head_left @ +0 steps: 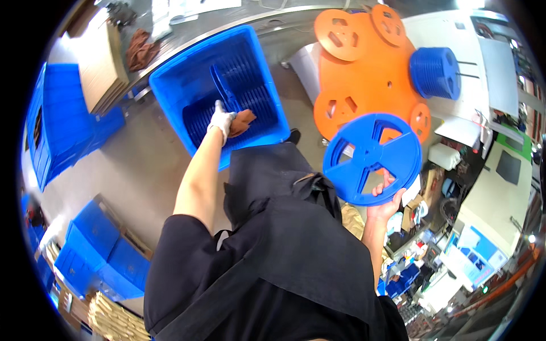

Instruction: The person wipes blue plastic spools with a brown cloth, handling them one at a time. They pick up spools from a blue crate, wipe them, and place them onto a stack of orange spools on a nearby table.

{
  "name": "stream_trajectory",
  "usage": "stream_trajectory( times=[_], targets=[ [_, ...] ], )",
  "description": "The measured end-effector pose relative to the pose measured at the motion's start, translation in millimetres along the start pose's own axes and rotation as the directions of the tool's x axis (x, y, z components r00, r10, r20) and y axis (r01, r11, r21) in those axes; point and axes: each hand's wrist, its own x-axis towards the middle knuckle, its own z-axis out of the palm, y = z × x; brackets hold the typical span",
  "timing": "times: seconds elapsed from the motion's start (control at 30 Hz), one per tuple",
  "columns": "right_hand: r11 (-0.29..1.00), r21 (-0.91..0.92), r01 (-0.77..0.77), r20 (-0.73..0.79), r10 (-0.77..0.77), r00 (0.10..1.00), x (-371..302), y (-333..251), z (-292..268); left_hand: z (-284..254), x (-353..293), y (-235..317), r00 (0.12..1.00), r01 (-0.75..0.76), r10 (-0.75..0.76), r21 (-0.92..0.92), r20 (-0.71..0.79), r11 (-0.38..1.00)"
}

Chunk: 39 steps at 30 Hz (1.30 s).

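My left hand (227, 120), in a white and orange glove, reaches down into a blue plastic crate (170, 77) and grips a blue reel (223, 86) that stands up out of the rows of blue reels packed inside. My right hand (385, 199) is bare and holds a large flat blue reel (372, 158) by its lower rim, tilted up in front of an orange turntable. My dark apron fills the lower middle of the view.
An orange turntable (369, 85) carries several orange discs and stands on a white table. A stack of blue reels (435, 72) sits on a spindle beside it. More blue crates (57, 125) and cardboard (99, 68) stand on the floor at left. A cluttered workbench (455, 250) is at right.
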Motion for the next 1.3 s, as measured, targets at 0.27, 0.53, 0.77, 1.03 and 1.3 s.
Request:
stream_trajectory(
  times=[0.27, 0.53, 0.77, 1.03, 1.3],
  targets=[
    [0.931, 0.362, 0.045, 0.176, -0.115, 0.978, 14.1, -48.6, 13.5, 36.2, -121.3, 118.8, 0.632, -0.771, 0.723, 0.328, 0.28, 0.546],
    [0.908, 0.385, -0.162, 0.398, -0.005, 0.917, 21.8, -45.3, 37.2, 61.7, -198.8, 191.9, 0.089, -0.933, 0.689, 0.303, 0.719, -0.196],
    [0.901, 0.384, -0.202, 0.426, 0.021, 0.905, 22.2, -45.9, 51.7, 43.5, -199.2, 188.5, 0.131, -0.904, 0.652, 0.36, 0.747, -0.231],
    [0.91, 0.35, -0.224, 0.483, 0.03, 0.875, 28.8, -47.3, 54.9, 31.7, -207.9, 189.9, 0.167, -0.919, 0.668, 0.361, 0.725, -0.162],
    [0.897, 0.375, -0.236, 0.466, 0.038, 0.884, 36.4, -46.3, 64.0, 26.1, -216.2, 193.9, 0.197, -0.938, 0.648, 0.334, 0.736, -0.094]
  ],
)
